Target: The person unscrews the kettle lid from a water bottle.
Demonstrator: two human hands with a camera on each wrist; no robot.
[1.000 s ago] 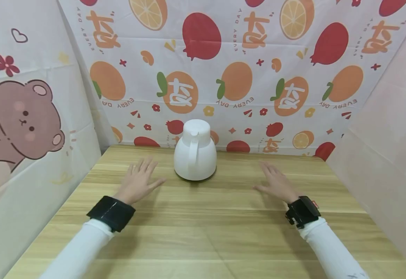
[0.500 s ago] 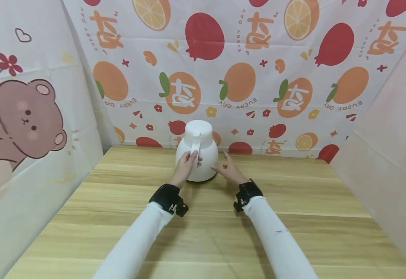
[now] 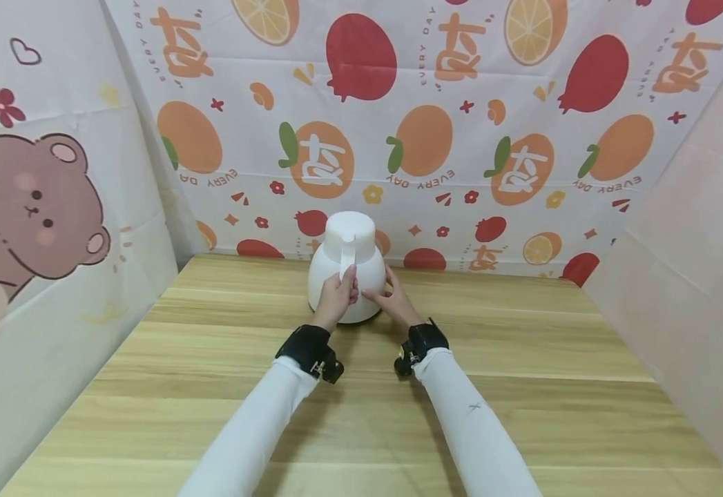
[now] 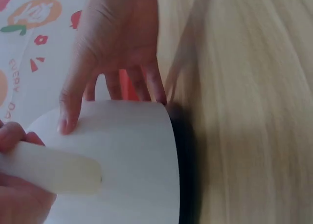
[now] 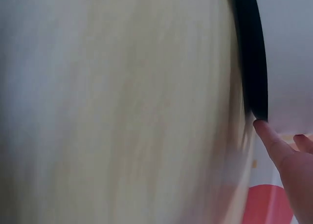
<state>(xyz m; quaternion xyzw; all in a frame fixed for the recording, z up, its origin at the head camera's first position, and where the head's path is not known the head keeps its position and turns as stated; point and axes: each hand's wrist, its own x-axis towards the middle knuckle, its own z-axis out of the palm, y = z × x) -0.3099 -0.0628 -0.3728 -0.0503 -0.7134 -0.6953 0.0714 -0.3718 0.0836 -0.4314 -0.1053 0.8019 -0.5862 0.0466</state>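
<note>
A white vacuum jug (image 3: 317, 279) with a domed lid and a black base stands upright near the back edge of the table. My left hand (image 3: 334, 298) grips its handle (image 3: 348, 257), thumb uppermost, and part of the grip shows in the left wrist view. Around the jug's right side lies my right hand (image 3: 396, 304), its fingers fairly straight. In the left wrist view the right thumb (image 4: 70, 109) rests against the jug's body while the other fingers reach behind it. A fingertip (image 5: 261, 126) is right at the black base in the right wrist view.
The wooden table (image 3: 212, 359) runs forward to a fruit-patterned cloth (image 3: 423, 145) hanging close behind the jug. A bear-printed cloth (image 3: 56, 304) borders the left side, a pale cloth (image 3: 678, 255) the right.
Both hands have come inward from either side of the jug. The left has taken hold of the handle, and the right has come against the jug's right side. The jug stays in place.
</note>
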